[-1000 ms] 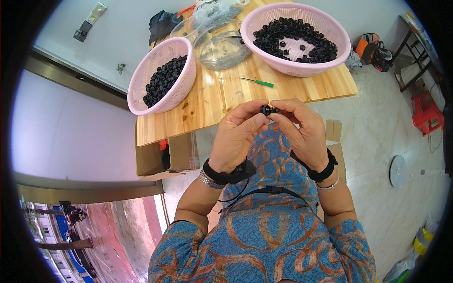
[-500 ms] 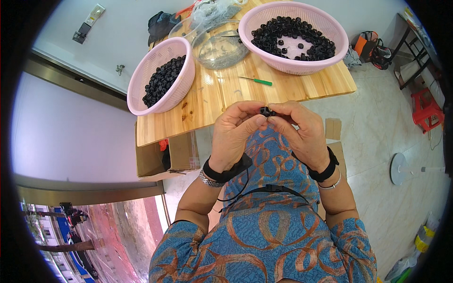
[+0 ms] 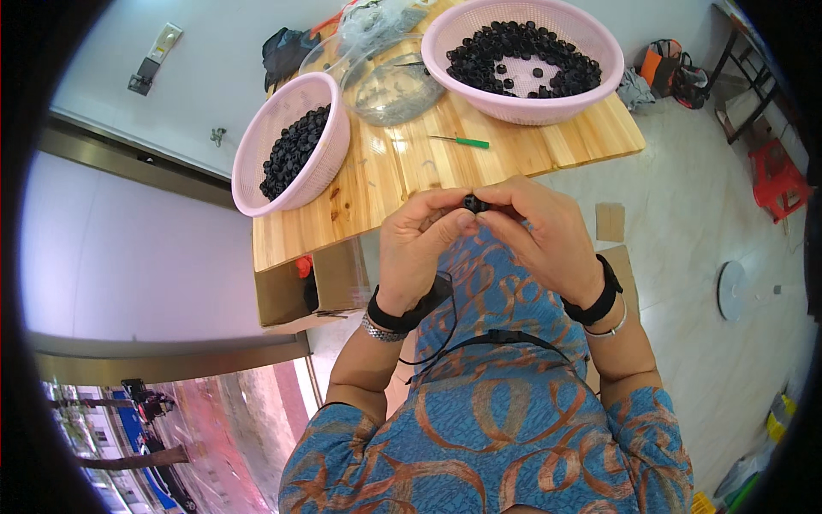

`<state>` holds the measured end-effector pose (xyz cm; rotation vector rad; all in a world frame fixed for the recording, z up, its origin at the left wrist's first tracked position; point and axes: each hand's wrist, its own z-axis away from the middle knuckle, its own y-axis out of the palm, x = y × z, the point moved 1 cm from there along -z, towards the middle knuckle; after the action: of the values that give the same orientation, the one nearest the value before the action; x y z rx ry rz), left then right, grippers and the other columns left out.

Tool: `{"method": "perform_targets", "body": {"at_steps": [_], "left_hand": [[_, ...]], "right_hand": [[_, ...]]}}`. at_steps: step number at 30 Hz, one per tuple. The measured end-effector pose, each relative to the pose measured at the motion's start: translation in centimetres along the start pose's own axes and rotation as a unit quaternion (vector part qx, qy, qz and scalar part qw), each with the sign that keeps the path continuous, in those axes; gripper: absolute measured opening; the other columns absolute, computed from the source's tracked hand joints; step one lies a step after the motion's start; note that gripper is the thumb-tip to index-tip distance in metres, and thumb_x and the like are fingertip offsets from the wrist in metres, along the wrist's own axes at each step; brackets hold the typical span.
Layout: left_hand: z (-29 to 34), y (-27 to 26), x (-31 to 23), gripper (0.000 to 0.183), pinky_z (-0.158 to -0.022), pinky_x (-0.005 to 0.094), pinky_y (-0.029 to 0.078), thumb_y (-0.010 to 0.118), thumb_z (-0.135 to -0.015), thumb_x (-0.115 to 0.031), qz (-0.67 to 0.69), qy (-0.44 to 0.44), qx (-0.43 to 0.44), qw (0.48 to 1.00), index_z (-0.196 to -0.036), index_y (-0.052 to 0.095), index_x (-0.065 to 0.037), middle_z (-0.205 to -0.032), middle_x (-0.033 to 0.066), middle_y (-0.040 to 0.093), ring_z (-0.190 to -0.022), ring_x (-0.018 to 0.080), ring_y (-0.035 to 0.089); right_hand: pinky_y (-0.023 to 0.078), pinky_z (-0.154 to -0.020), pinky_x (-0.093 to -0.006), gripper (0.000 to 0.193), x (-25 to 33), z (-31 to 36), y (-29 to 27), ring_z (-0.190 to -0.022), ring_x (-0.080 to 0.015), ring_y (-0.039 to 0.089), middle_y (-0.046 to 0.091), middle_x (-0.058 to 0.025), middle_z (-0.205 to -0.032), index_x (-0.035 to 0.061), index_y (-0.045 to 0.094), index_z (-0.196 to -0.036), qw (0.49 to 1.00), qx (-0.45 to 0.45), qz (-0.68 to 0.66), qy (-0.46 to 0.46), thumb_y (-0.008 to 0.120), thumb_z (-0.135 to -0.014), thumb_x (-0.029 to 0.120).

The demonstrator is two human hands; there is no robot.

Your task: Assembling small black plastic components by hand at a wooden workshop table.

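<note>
Between my two hands, just off the near edge of the wooden table (image 3: 385,176), is a small black plastic part (image 3: 474,204). My left hand (image 3: 417,248) pinches its left side between thumb and fingers. From the other side, the thumb and fingers of my right hand (image 3: 548,236) close on the same part and cover some of it. Beyond my hands, a thin screwdriver with a green handle (image 3: 472,142) lies on the table. Two pink mesh baskets hold many similar black parts: one at the left (image 3: 246,167), a larger one at the far right (image 3: 522,111).
A clear round plastic tub (image 3: 368,116) with small bits inside stands between the baskets. Behind it are clear plastic bags (image 3: 377,26) and a black bag (image 3: 287,56). An open cardboard box (image 3: 342,274) sits below the table's left side. A red stool (image 3: 779,180) stands far right.
The view has shifted slightly. Both hands still hold the black part, which looks turned a little, and my right fingers have moved closer in around it.
</note>
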<state>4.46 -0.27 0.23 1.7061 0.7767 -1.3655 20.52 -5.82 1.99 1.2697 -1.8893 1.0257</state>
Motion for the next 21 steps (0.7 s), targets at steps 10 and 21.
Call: {"method": "perform_targets", "body": {"at_steps": [10, 21], "left_hand": [[0.26, -0.01, 0.33, 0.025, -0.072, 0.0252, 0.050, 0.059, -0.082, 0.001, 0.053, 0.002, -0.016, 0.998, -0.106, 0.056, 0.003, -0.094, 0.0114, 0.063, -0.080, 0.0147, 0.061], [0.29, 0.60, -0.01, 0.025, -0.075, 0.0256, 0.051, 0.062, -0.080, 0.001, 0.031, 0.014, -0.010, 0.999, -0.104, 0.057, 0.003, -0.094, 0.0102, 0.063, -0.083, 0.0142, 0.061]], "right_hand": [[0.046, -0.062, -0.0368, 0.013, -0.13, -0.36, -0.09, -0.071, -0.0315, 0.059, 0.059, -0.0137, -0.077, 0.0015, 0.058, -0.089, 1.000, 0.011, 0.014, -0.008, 0.058, -0.079, 0.010], [0.045, -0.061, -0.0384, 0.014, -0.18, 0.12, -0.44, -0.071, -0.0325, 0.058, 0.059, -0.0138, -0.076, 0.0016, 0.057, -0.085, 0.998, -0.008, 0.046, -0.031, 0.060, -0.078, 0.013]]}}
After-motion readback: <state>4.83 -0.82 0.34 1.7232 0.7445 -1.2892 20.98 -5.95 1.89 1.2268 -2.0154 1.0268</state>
